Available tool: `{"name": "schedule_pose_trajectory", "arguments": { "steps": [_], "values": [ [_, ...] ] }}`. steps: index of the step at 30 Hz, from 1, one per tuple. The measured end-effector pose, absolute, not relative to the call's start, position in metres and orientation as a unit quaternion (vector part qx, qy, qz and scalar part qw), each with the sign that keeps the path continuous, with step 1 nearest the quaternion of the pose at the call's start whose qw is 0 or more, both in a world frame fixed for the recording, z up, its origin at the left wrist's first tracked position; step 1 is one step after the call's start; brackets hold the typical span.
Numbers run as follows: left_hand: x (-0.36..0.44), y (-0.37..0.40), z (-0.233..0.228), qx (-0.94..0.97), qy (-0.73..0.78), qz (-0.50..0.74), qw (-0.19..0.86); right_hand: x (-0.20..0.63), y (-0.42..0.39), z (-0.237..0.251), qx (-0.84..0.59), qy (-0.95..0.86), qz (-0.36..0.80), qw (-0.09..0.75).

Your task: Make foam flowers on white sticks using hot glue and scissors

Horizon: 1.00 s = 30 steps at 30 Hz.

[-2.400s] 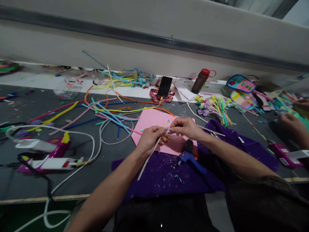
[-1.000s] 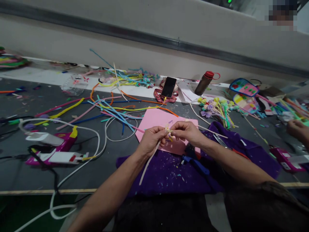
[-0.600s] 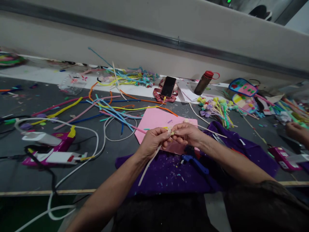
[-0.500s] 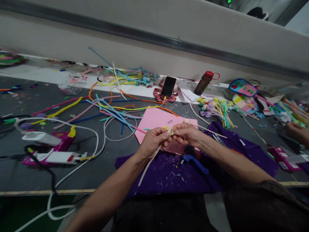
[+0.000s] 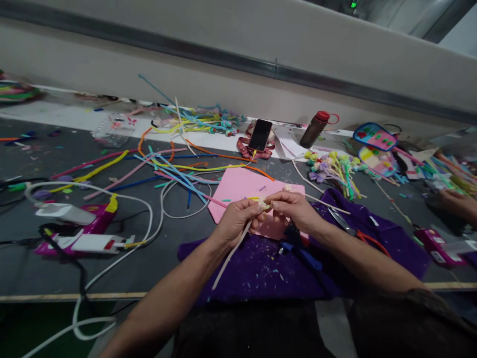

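My left hand (image 5: 240, 216) pinches a white pipe cleaner (image 5: 233, 253), whose long end hangs down to the lower left. At its top, between my fingertips, is a small cream flower-like shape (image 5: 263, 204). My right hand (image 5: 292, 206) is closed at the other side of that shape, pinching a small yellowish bit (image 5: 268, 207) partly hidden by the fingers. Both hands are above a pink sheet (image 5: 238, 186) lying on a purple cloth (image 5: 242, 278). Below my right hand lie blue-handled cutters (image 5: 303, 254); red-handled scissors (image 5: 345, 223) rest beside my right forearm.
Coloured pipe cleaners (image 5: 179, 171) are spread left of the pink sheet. Magenta-and-white glue guns (image 5: 82, 228) with looping cables lie at left. Behind are a phone (image 5: 261, 135), a bottle (image 5: 315, 130) and finished pipe-cleaner flowers (image 5: 337, 169). Another person's hand (image 5: 458, 204) is at far right.
My right hand has shifted slightly to the right, its fingers now straighter at the flower-like shape. More of the red-handled scissors shows beside my right forearm. My left hand keeps its place.
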<state>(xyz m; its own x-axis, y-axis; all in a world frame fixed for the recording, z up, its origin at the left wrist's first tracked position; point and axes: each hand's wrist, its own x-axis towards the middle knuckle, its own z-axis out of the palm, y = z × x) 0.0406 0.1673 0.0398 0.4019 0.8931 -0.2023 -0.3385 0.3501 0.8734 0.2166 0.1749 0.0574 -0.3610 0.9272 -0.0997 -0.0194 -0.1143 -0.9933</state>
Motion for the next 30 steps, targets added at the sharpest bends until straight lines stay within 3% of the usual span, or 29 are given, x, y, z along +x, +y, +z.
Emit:
{"name": "schedule_pose_trajectory", "arguments": {
  "steps": [4, 10, 19, 30],
  "values": [
    [0.041, 0.168, 0.038, 0.377, 0.358, 0.403, 0.754, 0.216, 0.168, 0.060, -0.394, -0.670, 0.467, 0.421],
    [0.042, 0.168, 0.037, 0.395, 0.361, 0.373, 0.758, 0.218, 0.166, 0.059, -0.376, -0.771, 0.346, 0.380],
    [0.039, 0.162, 0.049, 0.521, 0.424, 0.272, 0.689, 0.251, 0.174, 0.079, -0.368, -0.817, 0.305, 0.323],
    [0.040, 0.160, 0.047, 0.580, 0.423, 0.248, 0.651, 0.251, 0.169, 0.083, -0.348, -0.859, 0.266, 0.264]
  ]
}}
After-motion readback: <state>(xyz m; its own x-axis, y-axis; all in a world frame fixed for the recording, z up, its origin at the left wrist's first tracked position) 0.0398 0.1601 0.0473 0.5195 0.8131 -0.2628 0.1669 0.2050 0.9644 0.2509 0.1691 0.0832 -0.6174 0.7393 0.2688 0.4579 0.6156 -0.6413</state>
